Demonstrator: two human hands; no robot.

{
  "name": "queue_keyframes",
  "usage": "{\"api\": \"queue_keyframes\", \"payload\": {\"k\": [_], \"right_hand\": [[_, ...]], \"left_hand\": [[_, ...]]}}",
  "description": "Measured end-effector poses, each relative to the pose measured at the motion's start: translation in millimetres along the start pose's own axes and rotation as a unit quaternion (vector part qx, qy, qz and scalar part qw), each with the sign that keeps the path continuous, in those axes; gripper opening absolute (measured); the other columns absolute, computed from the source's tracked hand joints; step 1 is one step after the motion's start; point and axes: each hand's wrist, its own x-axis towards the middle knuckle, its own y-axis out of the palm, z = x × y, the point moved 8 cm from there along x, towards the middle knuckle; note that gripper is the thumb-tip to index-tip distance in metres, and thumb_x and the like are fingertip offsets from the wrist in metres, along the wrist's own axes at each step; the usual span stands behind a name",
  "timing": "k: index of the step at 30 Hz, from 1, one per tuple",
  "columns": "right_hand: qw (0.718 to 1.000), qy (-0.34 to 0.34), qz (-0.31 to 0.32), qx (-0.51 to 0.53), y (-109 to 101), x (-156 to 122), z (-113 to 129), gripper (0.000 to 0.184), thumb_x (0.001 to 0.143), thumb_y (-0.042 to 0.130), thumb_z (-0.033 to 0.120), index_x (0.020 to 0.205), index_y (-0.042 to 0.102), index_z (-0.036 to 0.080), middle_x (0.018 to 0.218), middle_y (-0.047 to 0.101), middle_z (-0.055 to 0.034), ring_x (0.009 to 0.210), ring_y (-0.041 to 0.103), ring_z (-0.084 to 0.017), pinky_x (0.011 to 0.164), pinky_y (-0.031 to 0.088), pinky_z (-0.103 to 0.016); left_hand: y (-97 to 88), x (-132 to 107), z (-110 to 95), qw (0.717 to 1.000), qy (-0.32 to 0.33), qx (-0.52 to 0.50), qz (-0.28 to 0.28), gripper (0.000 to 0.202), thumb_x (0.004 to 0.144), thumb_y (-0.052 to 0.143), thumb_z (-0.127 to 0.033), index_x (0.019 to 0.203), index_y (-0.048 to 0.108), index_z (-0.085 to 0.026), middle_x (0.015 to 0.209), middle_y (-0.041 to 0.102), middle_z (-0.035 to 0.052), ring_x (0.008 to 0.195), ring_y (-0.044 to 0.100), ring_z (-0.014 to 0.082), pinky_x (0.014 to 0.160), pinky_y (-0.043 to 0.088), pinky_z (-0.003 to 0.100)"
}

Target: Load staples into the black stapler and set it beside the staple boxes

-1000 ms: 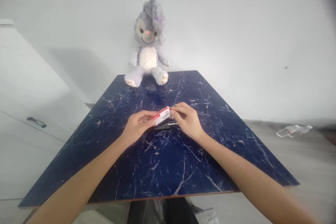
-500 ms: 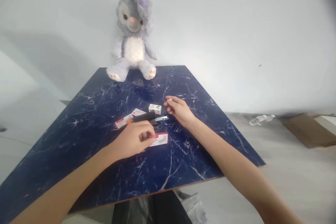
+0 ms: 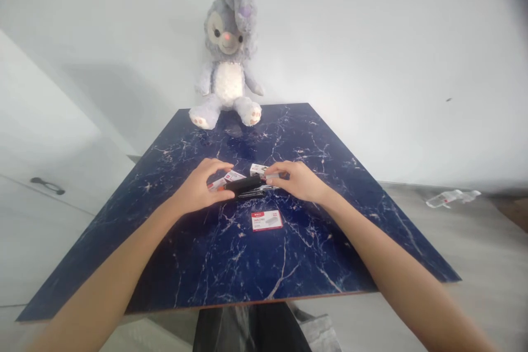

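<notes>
On the dark blue marbled table lies a black stapler [image 3: 246, 184] with a shiny metal strip at its right end and an orange spot at its left. My left hand [image 3: 202, 184] is open beside its left end, thumb and fingers apart. At the right end my right hand [image 3: 299, 180] has thumb and index finger close together, pinching something pale too small to make out. Just behind the right fingers stands a small white box [image 3: 257, 169]. A flat red-and-white box [image 3: 266, 220] lies nearer me, touched by neither hand. Another red-and-white box [image 3: 235, 175] lies partly behind the stapler.
A grey plush rabbit [image 3: 229, 66] sits at the table's far edge against the white wall. The table [image 3: 231, 275] has its front edge close to my body. On the floor at right lies a clear plastic item [image 3: 451, 197].
My left hand has let go of the near red-and-white box and moved up to the stapler's left end. My right hand has come to its right end. The view has shifted left.
</notes>
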Motion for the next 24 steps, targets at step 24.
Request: {"api": "queue_keyframes", "payload": {"k": [24], "right_hand": [[0.994, 0.026, 0.060, 0.084, 29.8, 2.7, -19.4, 0.014, 0.087, 0.071, 0.032, 0.098, 0.076, 0.026, 0.103, 0.078, 0.0003, 0.094, 0.072, -0.019, 0.088, 0.051, -0.031]], "left_hand": [[26.8, -0.6, 9.2, 0.992, -0.035, -0.005, 0.122, 0.031, 0.083, 0.072, -0.041, 0.109, 0.069, -0.024, 0.099, 0.066, 0.0051, 0.088, 0.062, 0.0222, 0.079, 0.046, 0.034]]}}
